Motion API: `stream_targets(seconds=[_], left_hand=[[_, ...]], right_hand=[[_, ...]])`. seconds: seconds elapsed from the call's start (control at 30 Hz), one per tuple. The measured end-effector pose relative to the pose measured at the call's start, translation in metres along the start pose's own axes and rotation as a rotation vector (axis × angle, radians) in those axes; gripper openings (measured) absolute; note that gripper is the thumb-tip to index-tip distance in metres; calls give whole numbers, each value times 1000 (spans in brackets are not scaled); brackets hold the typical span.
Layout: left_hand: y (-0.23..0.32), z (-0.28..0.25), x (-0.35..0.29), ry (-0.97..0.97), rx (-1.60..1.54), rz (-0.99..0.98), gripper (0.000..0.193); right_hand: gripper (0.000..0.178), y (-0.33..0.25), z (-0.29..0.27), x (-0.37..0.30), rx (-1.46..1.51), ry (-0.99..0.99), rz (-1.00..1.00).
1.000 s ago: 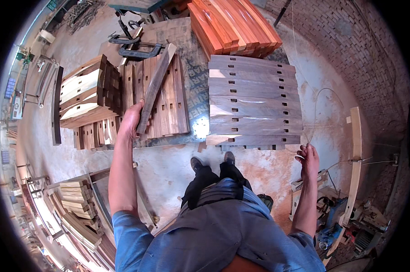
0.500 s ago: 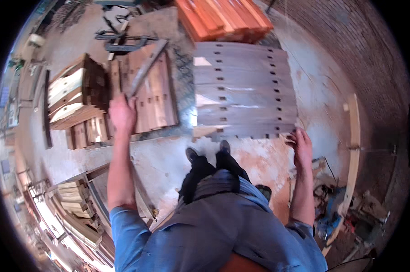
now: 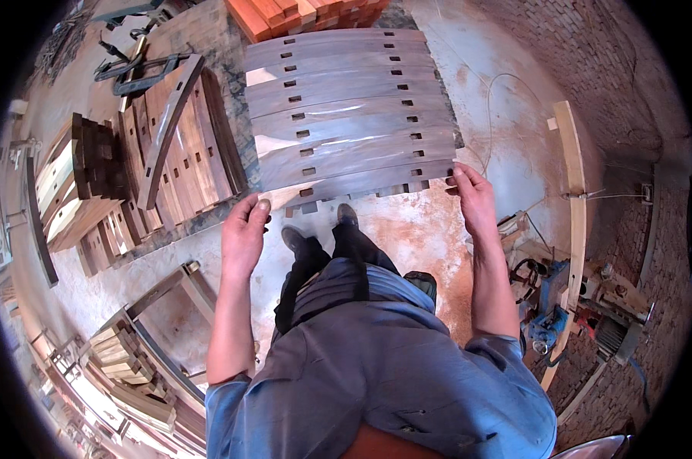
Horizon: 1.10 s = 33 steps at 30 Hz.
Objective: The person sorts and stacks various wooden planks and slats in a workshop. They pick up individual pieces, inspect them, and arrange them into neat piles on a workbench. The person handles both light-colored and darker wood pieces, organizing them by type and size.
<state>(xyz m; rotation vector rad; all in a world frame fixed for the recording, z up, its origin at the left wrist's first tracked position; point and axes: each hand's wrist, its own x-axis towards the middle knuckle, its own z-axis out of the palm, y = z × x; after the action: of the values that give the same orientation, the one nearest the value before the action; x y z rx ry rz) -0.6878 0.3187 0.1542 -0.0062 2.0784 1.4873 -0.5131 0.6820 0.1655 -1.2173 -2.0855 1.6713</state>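
A row of curved wooden slats (image 3: 354,118) with small square mortises lies in front of me, its ends lined up. My right hand (image 3: 472,199) is at the right end of the nearest slat (image 3: 377,180), its fingertips bent onto that end. Close to the same slat's left end is my left hand (image 3: 243,237), thumb raised and fingers loosely curled apart, nothing visible in it. Left of the row, a single curved slat (image 3: 170,130) rests diagonally across another row of mortised slats (image 3: 208,164).
Orange-red timber (image 3: 308,17) is stacked behind the slats. Clamps (image 3: 143,73) lie at the far left, above a pile of slats (image 3: 74,183). A wooden frame (image 3: 162,294) stands lower left. On the right are a long upright board (image 3: 576,199), machinery (image 3: 549,321) and a brick wall (image 3: 629,84).
My left hand has left the diagonal slat and come right, to the near slat's left end. My right hand remains at its right end. The view has shifted right.
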Motion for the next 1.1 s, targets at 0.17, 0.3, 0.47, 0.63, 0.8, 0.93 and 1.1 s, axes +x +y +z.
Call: stream_targets(seconds=[0.17,0.3,0.47,0.63,0.8,0.93,1.1], left_hand=[[2,4,-3,60,64,11,36],[5,6,-9,104,292,165,35],[9,4,-38,154,131,221,30],[0,5,-42,155,-184,353,40],[-2,0,-44,141,-240,482,44],[-1,-4,-47,137,-310,509,48],[3,-17,-55,208,-334,520,48]], right_hand=[[38,-5,5,-2,-126,25,-37],[40,-14,6,-7,-183,18,-85],[38,-26,5,-33,13,74,-140],[22,-29,6,-29,561,67,-165],[15,-30,14,-9,778,-27,-166],[22,-51,31,-9,852,-84,-120],[32,-67,46,-10,984,-283,-166]])
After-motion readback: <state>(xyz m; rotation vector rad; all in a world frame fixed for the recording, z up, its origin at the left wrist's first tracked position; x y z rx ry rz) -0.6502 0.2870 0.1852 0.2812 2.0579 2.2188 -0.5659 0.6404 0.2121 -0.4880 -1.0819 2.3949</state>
